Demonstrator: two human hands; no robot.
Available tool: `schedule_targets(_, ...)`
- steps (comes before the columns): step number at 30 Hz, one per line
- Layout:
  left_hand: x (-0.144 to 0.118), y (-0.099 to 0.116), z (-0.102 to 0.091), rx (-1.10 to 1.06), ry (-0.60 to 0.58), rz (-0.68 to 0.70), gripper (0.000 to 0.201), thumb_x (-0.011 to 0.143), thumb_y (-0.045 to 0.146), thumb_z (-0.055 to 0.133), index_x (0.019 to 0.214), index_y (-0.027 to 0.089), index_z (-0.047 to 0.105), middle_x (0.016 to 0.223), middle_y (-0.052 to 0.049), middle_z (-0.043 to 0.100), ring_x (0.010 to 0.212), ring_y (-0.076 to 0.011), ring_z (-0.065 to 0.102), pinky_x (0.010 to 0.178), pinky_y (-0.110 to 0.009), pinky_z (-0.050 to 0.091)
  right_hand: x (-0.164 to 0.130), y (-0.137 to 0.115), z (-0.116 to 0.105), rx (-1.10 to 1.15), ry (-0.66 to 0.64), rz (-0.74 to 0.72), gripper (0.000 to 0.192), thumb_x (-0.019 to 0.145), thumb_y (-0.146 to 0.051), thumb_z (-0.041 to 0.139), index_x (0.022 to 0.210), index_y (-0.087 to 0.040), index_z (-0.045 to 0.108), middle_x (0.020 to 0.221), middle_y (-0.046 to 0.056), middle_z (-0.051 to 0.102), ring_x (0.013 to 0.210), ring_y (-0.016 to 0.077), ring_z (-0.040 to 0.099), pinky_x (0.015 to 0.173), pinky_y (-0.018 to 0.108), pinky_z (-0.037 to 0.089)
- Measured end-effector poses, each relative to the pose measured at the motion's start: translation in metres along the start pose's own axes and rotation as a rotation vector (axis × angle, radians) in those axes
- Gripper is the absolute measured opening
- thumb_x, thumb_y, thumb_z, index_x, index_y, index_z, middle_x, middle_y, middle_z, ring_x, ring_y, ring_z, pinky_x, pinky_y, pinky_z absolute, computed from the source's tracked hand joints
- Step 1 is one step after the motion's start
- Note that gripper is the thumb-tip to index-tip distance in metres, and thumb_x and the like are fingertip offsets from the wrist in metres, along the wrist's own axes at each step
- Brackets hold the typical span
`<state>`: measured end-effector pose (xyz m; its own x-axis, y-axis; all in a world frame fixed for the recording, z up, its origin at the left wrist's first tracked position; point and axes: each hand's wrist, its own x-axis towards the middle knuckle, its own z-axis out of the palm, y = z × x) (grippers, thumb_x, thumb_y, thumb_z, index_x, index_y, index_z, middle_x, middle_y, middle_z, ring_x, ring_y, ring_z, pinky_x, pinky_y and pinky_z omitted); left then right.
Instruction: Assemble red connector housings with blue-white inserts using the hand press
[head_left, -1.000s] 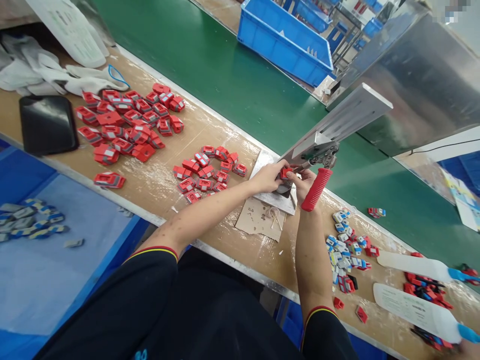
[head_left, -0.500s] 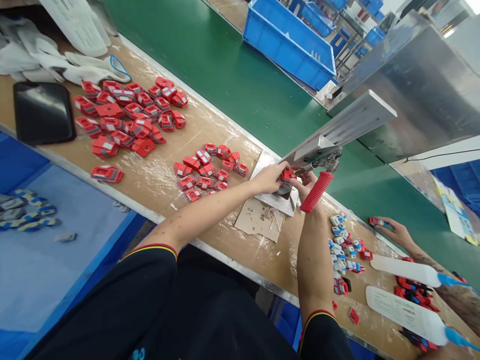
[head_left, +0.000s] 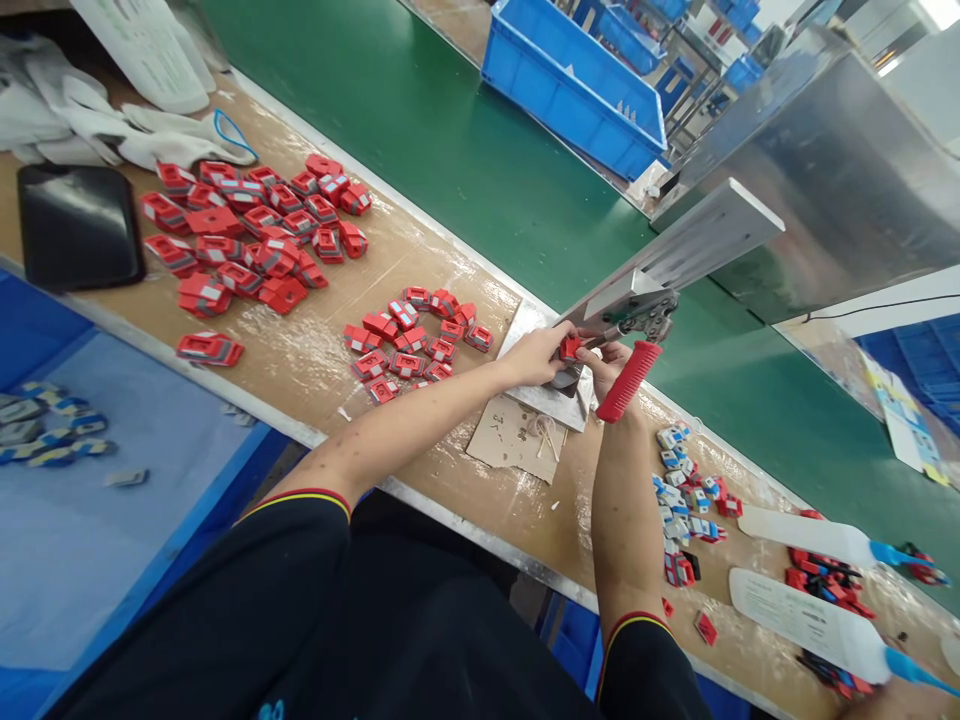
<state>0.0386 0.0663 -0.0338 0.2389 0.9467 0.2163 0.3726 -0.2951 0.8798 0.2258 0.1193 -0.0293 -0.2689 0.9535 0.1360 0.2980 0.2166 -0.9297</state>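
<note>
Here, closest to you, your two bare forearms reach out over the counter [head_left: 450, 470] and meet at the metal press [head_left: 637, 300]. Your left hand [head_left: 536, 355] has its fingers [head_left: 559, 335] pinched on a small red part [head_left: 570, 347], which sits at the foot of the press, over the grey base plate [head_left: 525, 330]. Your right hand [head_left: 611, 365] comes in from the other side, just behind the red-gripped lever [head_left: 630, 380]; its fingers touch the same red part, though whether they truly clamp it I cannot tell. A scrap of cardboard [head_left: 510, 440] lies just on your side of the base plate.

To your left, a small heap of red parts [head_left: 409, 345] lies near the plate, and a bigger heap [head_left: 247, 235] sits farther along, beside a black tray [head_left: 75, 225] and some white gloves [head_left: 112, 130]. To your right, blue and white pieces [head_left: 686, 490] lie scattered beside two white bottles [head_left: 802, 610].

Beyond the counter runs the green conveyor belt [head_left: 450, 140], with a blue bin [head_left: 570, 85] on its far side.
</note>
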Motion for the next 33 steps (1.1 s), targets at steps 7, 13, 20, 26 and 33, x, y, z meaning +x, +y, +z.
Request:
schedule_targets(7, 0.0, 0.001, 0.0, -0.033, 0.008, 0.015, 0.052, 0.085, 0.011, 0.061, 0.135, 0.025, 0.055, 0.129, -0.006, 0.075, 0.118, -0.0254, 0.071, 0.1, -0.036, 0.054, 0.002, -0.008, -0.002, 0.02, -0.053, -0.003, 0.041, 0.063, -0.053, 0.095, 0.084, -0.026, 0.073, 0.104, 0.01, 0.08, 0.109, 0.0313, 0.072, 0.089, 0.047, 0.06)
schedule_targets(13, -0.001, 0.002, 0.0, 0.048, 0.001, -0.032, 0.039, 0.087, 0.013, 0.06, 0.125, 0.021, 0.057, 0.114, -0.009, 0.077, 0.107, -0.0274, 0.073, 0.09, -0.036, 0.055, -0.003, -0.001, 0.01, 0.086, 0.069, -0.014, 0.05, 0.06, -0.054, 0.096, 0.094, -0.026, 0.073, 0.097, 0.006, 0.079, 0.095, 0.0281, 0.075, 0.086, 0.046, 0.062)
schedule_targets(20, -0.001, 0.003, 0.001, 0.022, 0.016, -0.043, 0.043, 0.086, 0.016, 0.063, 0.127, 0.022, 0.057, 0.115, -0.009, 0.077, 0.107, -0.0278, 0.073, 0.09, -0.036, 0.056, -0.008, 0.004, 0.014, 0.139, 0.135, -0.037, 0.042, 0.061, -0.053, 0.096, 0.081, -0.026, 0.071, 0.093, 0.005, 0.081, 0.09, 0.0279, 0.077, 0.081, 0.045, 0.064)
schedule_targets(26, 0.0, 0.0, 0.002, -0.018, 0.022, -0.023, 0.048, 0.084, 0.017, 0.062, 0.132, 0.021, 0.056, 0.116, -0.01, 0.077, 0.109, -0.0269, 0.073, 0.092, -0.036, 0.056, -0.005, 0.0, 0.006, 0.124, 0.013, -0.033, 0.04, 0.064, -0.057, 0.094, 0.078, -0.026, 0.073, 0.099, 0.006, 0.082, 0.092, 0.0291, 0.078, 0.078, 0.045, 0.065)
schedule_targets(33, 0.0, 0.0, 0.002, 0.038, 0.033, -0.033, 0.045, 0.084, 0.014, 0.061, 0.128, 0.021, 0.058, 0.112, -0.009, 0.077, 0.108, -0.0284, 0.073, 0.093, -0.039, 0.056, -0.008, -0.003, -0.005, 0.078, -0.029, -0.031, 0.048, 0.059, -0.054, 0.098, 0.091, -0.026, 0.075, 0.113, 0.007, 0.08, 0.097, 0.0263, 0.075, 0.078, 0.039, 0.062)
